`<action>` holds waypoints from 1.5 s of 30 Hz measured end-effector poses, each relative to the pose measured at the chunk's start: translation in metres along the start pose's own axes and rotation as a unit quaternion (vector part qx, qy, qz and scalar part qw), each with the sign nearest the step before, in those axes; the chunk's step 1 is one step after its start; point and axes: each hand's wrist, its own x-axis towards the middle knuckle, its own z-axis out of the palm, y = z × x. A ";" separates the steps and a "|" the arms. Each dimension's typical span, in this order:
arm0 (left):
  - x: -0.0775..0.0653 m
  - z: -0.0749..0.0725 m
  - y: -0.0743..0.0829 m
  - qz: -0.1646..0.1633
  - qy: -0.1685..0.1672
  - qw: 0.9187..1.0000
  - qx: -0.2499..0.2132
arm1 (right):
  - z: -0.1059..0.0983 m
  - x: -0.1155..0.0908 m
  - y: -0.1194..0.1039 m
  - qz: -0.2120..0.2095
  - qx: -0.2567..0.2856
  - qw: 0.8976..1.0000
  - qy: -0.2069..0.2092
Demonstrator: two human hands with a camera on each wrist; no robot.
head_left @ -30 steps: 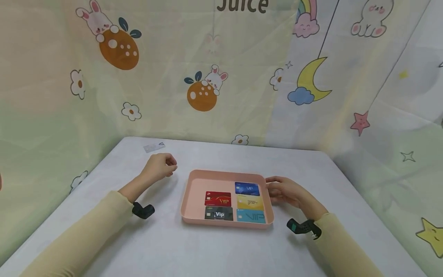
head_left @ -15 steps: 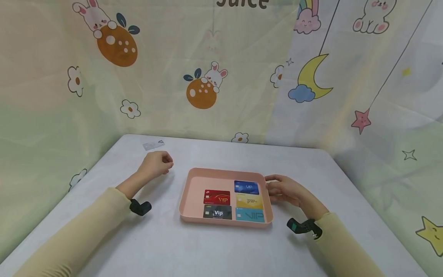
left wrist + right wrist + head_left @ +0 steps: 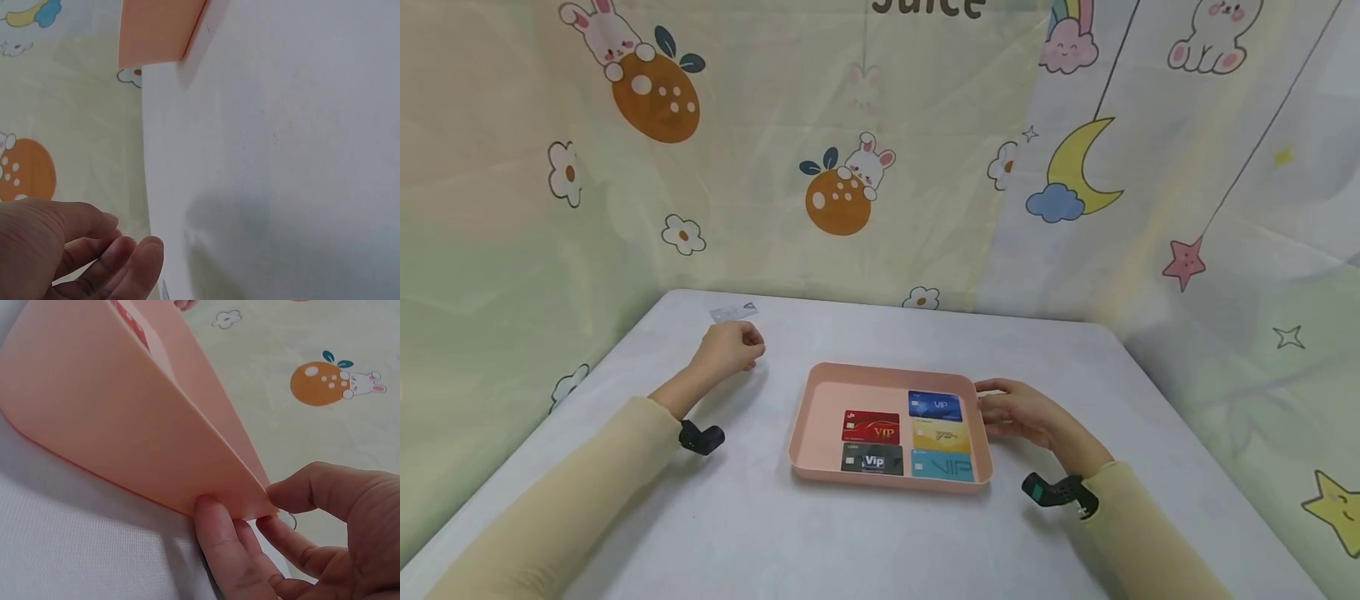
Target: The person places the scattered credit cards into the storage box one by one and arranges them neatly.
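Note:
My left hand [image 3: 726, 348] hovers over the left back of the white table [image 3: 745, 517], fingers loosely bent, nothing visible in them. Just beyond it lies a pale see-through card [image 3: 735, 312], partly covered by the hand. A pink tray [image 3: 829, 377] stands mid-table. Inside are a red VIP card [image 3: 870, 426], a dark grey Vip card [image 3: 871, 459], a blue VIP card [image 3: 935, 406], a gold card [image 3: 941, 436] and a light-blue VIP card [image 3: 941, 466]. At the tray's right end, the fingertips of my right hand [image 3: 1018, 414] touch the outer wall and far corner [image 3: 269, 501].
Cartoon-printed cloth [image 3: 910, 167] hangs behind the table and along both sides. Each wrist carries a small black camera, the left one [image 3: 702, 437] and the right one [image 3: 1056, 490]. The tray's raised rim surrounds the cards.
My left hand has moved left and slightly back, away from the tray and closer to the see-through card. The right hand stays at the tray's right end; the cards in the tray keep their places.

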 end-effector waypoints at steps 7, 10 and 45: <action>0.003 -0.002 -0.011 -0.011 0.002 1.000 0.004 | -0.001 0.002 0.003 -0.003 0.005 1.000 -0.003; 0.004 -0.003 -0.015 -0.011 0.006 1.000 0.008 | -0.001 0.002 0.002 -0.004 0.007 1.000 -0.002; 0.023 -0.027 -0.052 -0.059 0.030 0.996 0.056 | -0.001 0.002 0.003 0.001 0.017 1.000 -0.001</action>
